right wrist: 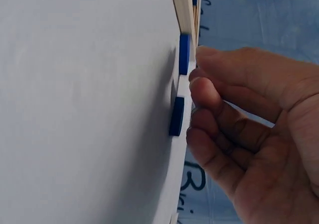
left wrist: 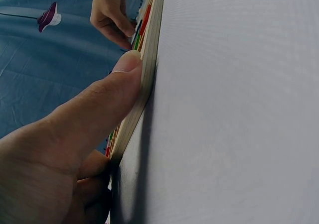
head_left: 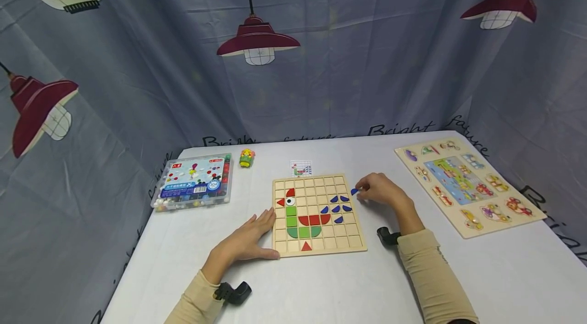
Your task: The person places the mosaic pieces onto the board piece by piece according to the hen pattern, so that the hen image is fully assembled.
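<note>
In the head view, a square wooden grid board [head_left: 337,243] lies on the table, bearing red, green and blue shapes arranged like a bird. My left hand [head_left: 247,237] rests at its left side, fingers extended against the edge; the thumb [left wrist: 107,97] presses the front corner in the left wrist view. Beyond the board's right edge is my right hand [head_left: 379,189], its fingers loosely bent. By its fingertips lies a blue half-round piece [head_left: 354,191]. The right wrist view shows this blue piece [right wrist: 184,55] and a second blue piece [right wrist: 176,116] below the fingers, neither visibly pinched.
Behind the board lies a small pattern card [head_left: 300,168]. A clear box of colored parts [head_left: 194,181] and a little toy figure [head_left: 246,158] stand at the back left. To the right is a wooden picture puzzle [head_left: 468,186]. Lamp-printed curtains [head_left: 321,84] hang behind.
</note>
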The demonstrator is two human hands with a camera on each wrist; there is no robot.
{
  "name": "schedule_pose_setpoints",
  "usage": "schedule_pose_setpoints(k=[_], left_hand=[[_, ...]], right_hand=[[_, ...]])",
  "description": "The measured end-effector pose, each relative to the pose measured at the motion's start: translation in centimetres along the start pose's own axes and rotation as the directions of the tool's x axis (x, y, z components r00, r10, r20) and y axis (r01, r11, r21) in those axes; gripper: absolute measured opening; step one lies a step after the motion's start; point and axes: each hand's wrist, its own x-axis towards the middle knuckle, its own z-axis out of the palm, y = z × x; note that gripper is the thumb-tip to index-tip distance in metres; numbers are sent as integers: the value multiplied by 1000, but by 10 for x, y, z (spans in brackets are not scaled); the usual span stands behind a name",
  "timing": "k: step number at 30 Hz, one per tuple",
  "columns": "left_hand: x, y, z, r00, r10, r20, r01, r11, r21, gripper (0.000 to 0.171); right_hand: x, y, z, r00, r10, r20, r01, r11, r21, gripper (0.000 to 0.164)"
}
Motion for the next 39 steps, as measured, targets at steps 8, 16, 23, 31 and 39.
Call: schedule_pose_setpoints(k=[8, 16, 23, 31, 39], left_hand=[[0, 0, 0, 1000, 5, -2, -5, 1000, -4, 108], [0, 1, -2, 1000, 11, -2, -11, 1000, 0, 108], [0, 0, 0, 1000, 0, -2, 0, 1000, -6, 109], [0, 1, 0, 1000, 0, -1, 0, 1000, -2, 108], [-1, 2, -1, 1000, -2, -2, 2, 1000, -7, 108]], right_hand=[[5, -7, 6, 1000, -22, -4, 21, 999, -48, 35], [5, -5, 5, 999, -41, -13, 41, 998, -53, 20], [2, -2, 3, 999, -46, -11, 46, 999, -28, 22], [3, 1, 4, 1000, -1, -31, 1, 1000, -7, 28], [3, 6, 4, 997, -56, -55, 56, 998, -7, 22]])
